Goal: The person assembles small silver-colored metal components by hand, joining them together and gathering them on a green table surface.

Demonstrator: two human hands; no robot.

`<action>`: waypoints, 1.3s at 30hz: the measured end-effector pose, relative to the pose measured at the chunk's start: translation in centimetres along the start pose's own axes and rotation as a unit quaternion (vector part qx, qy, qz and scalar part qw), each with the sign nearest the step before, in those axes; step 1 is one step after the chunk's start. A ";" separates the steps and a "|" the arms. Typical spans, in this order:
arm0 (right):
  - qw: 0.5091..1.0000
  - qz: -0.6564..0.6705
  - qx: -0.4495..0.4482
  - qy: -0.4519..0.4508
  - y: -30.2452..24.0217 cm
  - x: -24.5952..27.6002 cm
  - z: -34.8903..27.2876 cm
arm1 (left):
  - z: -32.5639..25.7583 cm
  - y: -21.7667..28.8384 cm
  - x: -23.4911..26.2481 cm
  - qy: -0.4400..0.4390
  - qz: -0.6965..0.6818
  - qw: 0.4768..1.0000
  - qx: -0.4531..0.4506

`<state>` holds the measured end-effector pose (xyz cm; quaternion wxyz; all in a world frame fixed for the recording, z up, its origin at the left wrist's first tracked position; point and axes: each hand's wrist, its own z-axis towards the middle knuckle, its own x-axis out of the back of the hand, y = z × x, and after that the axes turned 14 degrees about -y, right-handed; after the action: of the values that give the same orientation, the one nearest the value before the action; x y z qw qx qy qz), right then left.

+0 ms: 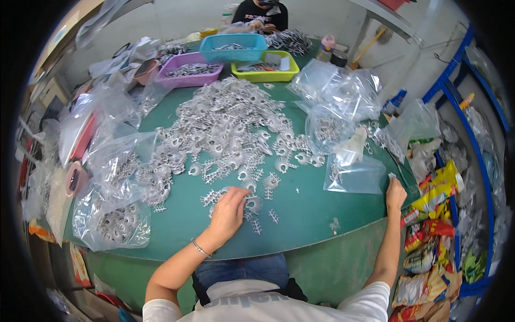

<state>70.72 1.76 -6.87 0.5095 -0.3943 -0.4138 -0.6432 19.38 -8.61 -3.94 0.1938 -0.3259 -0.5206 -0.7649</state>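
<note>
Green table (300, 214) shows bare around a broad heap of silver pieces (225, 118), scalloped and comb-like, that fills its middle and thins out toward the near edge. Behind the heap stand a purple tub (188, 81), a blue tub (230, 56) and a lime tub (268, 77), close together, the purple and blue ones with grey parts inside. Beyond them a co-worker (263, 16) sits at the far end. Clear bags (118, 161) crowd the left side, the nearest holding more silver pieces; a pink cup (76, 180) is just beside them. On the right, more plastic is bunched up, and a flat bag (362, 180) lies between the heap and the right hand (396, 194). Past the table's right edge are bright packets (440, 188) and a blue rack (440, 83).

The left hand (229, 209), a bracelet (200, 248) at its wrist, reaches forward and inward, palm down, fingers bent over the loose pieces at the heap's near edge; whether it pinches one, I cannot tell. The right arm stretches far out to the side, its hand at the table's right edge, fingers curled, with a small pale bit at the fingertips. What that is, or how firmly it is held, is unclear.
</note>
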 end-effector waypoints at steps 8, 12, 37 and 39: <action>0.863 0.449 -0.152 0.176 0.3 2.1 4.5 | 1.5 0.8 -1.0 -0.049 0.023 0.999 -0.003; 0.689 0.708 -0.150 -0.037 -7.0 8.0 7.2 | 2.6 0.9 -1.4 -0.047 0.034 0.998 -0.011; 0.692 0.672 0.039 -0.259 -29.5 8.7 29.2 | 2.4 -1.7 -2.0 -0.077 -0.016 0.997 -0.003; 0.691 0.678 0.020 -0.251 -31.2 7.6 32.3 | 2.6 -1.6 -2.1 -0.077 -0.027 0.997 0.002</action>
<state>41.62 33.78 7.34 0.6919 -0.7041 -0.1598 0.0088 20.60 -5.71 -5.89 0.1331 -0.3697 -0.5443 -0.7412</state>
